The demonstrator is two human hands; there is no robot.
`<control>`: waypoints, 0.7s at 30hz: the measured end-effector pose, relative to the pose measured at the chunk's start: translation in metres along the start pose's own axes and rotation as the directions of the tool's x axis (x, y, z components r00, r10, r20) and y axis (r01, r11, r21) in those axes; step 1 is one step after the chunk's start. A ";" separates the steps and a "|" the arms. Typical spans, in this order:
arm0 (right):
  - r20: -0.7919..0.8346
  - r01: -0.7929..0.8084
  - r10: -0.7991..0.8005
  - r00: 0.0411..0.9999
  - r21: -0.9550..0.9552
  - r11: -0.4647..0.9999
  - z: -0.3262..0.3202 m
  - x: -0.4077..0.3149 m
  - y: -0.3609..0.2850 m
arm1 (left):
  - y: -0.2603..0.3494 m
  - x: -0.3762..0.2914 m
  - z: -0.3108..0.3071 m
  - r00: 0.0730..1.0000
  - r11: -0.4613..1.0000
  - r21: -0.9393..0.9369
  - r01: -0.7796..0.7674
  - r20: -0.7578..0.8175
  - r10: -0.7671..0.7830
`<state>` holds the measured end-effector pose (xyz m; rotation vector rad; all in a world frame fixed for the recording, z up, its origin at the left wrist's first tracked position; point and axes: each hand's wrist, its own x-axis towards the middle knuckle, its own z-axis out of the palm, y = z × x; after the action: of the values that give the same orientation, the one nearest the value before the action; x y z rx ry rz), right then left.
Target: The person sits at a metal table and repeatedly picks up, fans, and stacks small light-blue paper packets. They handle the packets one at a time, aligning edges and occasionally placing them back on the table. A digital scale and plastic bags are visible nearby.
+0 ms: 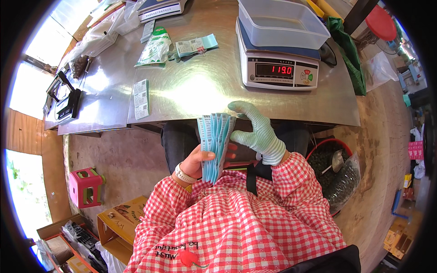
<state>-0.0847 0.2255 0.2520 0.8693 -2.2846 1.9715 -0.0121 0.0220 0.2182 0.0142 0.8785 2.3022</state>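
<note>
My bare left hand, with a white band at the wrist, grips a fan-folded stack of pale blue printed labels upright over my lap. Just right of the stack, my right hand wears a light green striped knit glove; its thumb and fingers are apart with nothing between them. On the steel table lies a separate strip of labels, to the left. Farther back is another folded bundle of labels beside a green and white plastic bag.
A digital scale with a lit display bears a clear plastic tub at the back right. A black device stands at the table's left. A red-rimmed container is on my right, a pink stool on the floor at left.
</note>
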 end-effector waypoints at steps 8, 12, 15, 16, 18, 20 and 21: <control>0.002 -0.087 0.087 0.996 0.079 0.993 -0.006 -0.007 0.009 | 0.002 -0.001 0.001 1.000 0.999 0.040 0.011 -0.021 -0.010; 0.041 -0.074 0.069 0.997 0.165 0.983 -0.005 -0.006 0.011 | 0.000 0.000 0.000 1.000 0.998 0.055 0.022 -0.011 -0.021; 0.056 -0.059 0.054 0.997 0.089 0.994 -0.005 -0.006 0.008 | 0.001 0.000 0.000 1.000 0.998 0.065 0.024 -0.008 -0.023; 0.045 -0.046 0.042 0.998 0.079 0.996 -0.005 -0.006 0.008 | 0.001 0.000 0.000 1.000 0.998 0.063 0.022 -0.010 -0.021; 0.025 -0.020 0.018 1.000 0.060 0.998 -0.005 -0.007 0.008 | 0.001 -0.001 0.001 1.000 0.998 0.059 0.017 -0.014 -0.016; 0.006 -0.027 0.027 1.000 0.114 0.993 -0.005 -0.010 0.016 | 0.001 0.000 0.001 0.999 0.998 0.057 0.030 -0.025 -0.029; -0.003 -0.031 0.031 1.000 0.141 0.990 -0.005 -0.011 0.019 | 0.001 0.000 0.001 0.999 0.998 0.056 0.037 -0.030 -0.036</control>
<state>-0.0845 0.2354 0.2312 0.8417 -2.1914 2.1684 -0.0124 0.0215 0.2198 -0.0110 0.9507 2.2485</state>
